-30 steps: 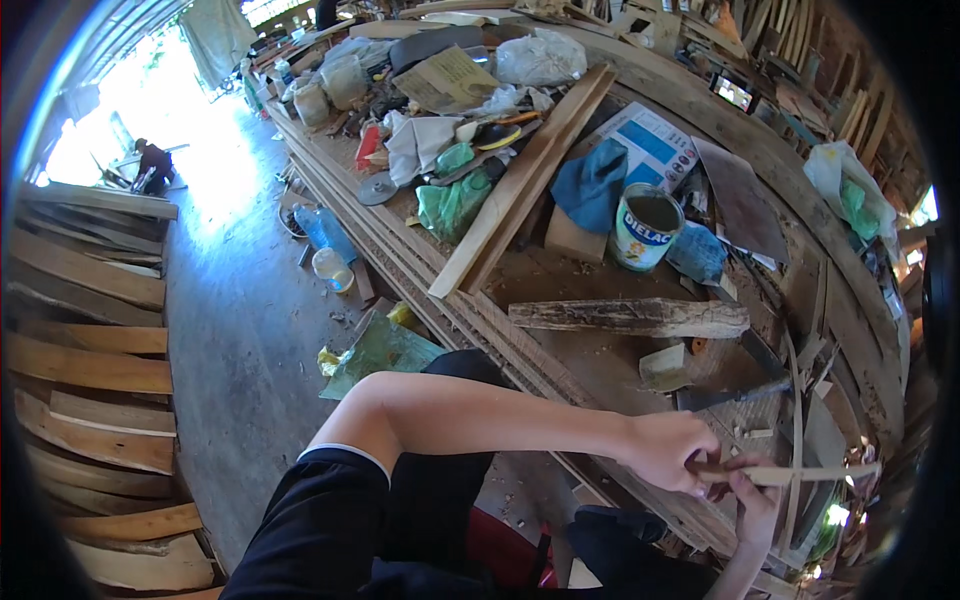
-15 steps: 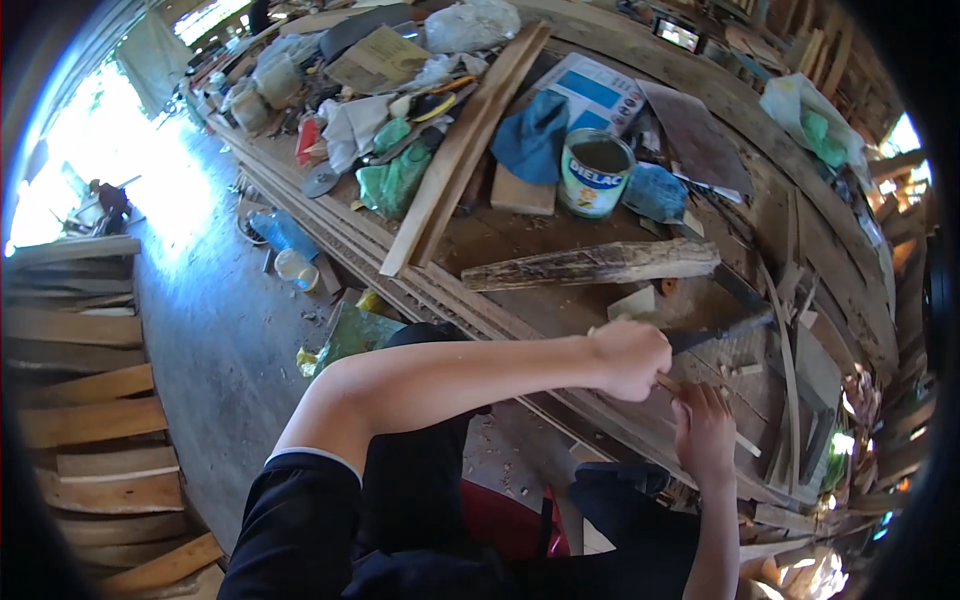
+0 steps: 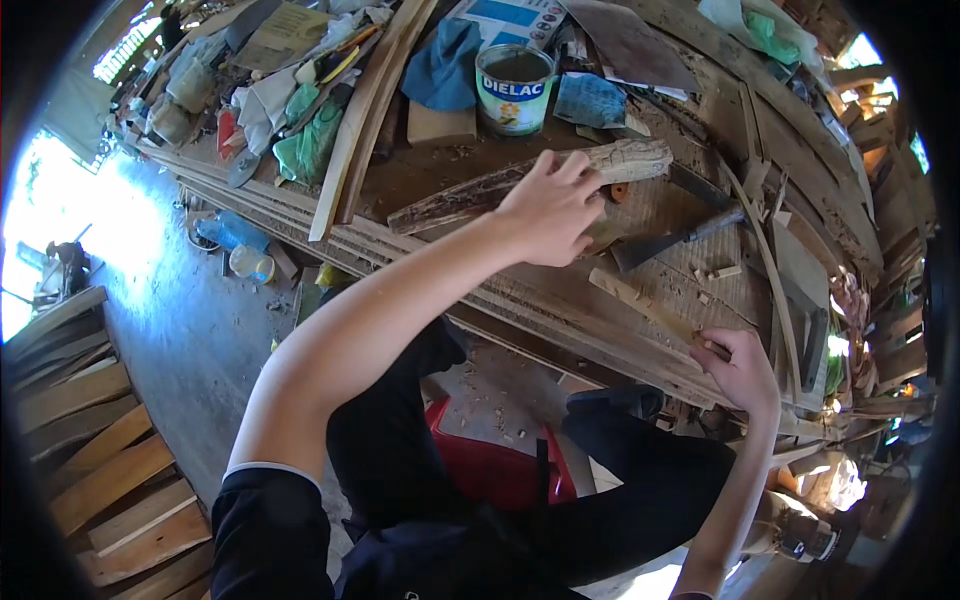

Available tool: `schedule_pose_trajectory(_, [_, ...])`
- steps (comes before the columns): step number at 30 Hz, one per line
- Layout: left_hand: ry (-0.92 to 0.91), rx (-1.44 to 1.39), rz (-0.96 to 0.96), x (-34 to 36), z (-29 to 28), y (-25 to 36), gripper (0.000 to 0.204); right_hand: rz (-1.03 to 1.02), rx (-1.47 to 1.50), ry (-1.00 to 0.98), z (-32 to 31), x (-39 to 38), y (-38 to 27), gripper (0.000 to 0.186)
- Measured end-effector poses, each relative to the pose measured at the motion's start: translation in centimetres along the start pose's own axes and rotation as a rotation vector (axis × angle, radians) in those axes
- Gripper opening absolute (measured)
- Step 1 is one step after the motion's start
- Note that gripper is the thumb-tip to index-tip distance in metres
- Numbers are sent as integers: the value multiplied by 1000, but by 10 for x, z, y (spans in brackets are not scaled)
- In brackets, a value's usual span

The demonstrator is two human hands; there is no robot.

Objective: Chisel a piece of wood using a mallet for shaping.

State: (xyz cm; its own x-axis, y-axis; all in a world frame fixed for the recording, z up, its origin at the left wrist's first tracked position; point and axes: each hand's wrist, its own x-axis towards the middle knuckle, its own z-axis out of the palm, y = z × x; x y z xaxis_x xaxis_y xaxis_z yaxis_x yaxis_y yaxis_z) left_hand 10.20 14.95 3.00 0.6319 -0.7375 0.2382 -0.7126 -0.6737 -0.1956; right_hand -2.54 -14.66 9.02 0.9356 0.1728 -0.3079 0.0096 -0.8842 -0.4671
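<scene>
My left hand [image 3: 556, 208] reaches over the rough, bark-covered piece of wood [image 3: 450, 208], fingers spread and bent. I cannot tell whether the fingertips touch the wood. Nothing shows in that hand, though its palm is hidden. Near the bench's front edge, my right hand [image 3: 742, 368] is closed round the near end of a thin pale wooden strip [image 3: 640, 298]. The strip's far end points toward my left hand. Between the hands and farther back lies a dark flat-bladed tool [image 3: 645, 250] with a long handle, beside small wood chips.
On the wooden bench [image 3: 560, 285] stand a tin can [image 3: 514, 95], a blue cloth [image 3: 445, 68] and a wooden block [image 3: 441, 122]. Long boards [image 3: 365, 120] lie to the left, near plastic bags. A red stool [image 3: 490, 460] is below me. Stacked planks [image 3: 110, 470] fill the lower left.
My hands, close together before, have moved apart. My left hand went left and away onto the bark-covered wood; my right stayed near the edge with the strip. The dark blade is now uncovered.
</scene>
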Motion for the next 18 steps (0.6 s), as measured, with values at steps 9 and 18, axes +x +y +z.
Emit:
schedule_pose_trajectory(9, [-14,-433,29,-2,0,15,32,-25,-6,105,-1,-8,-1,26])
schedule_pose_trajectory(18, [269,-332,142,-9,23,13,21,-142,241,198,-7,-7,15,19])
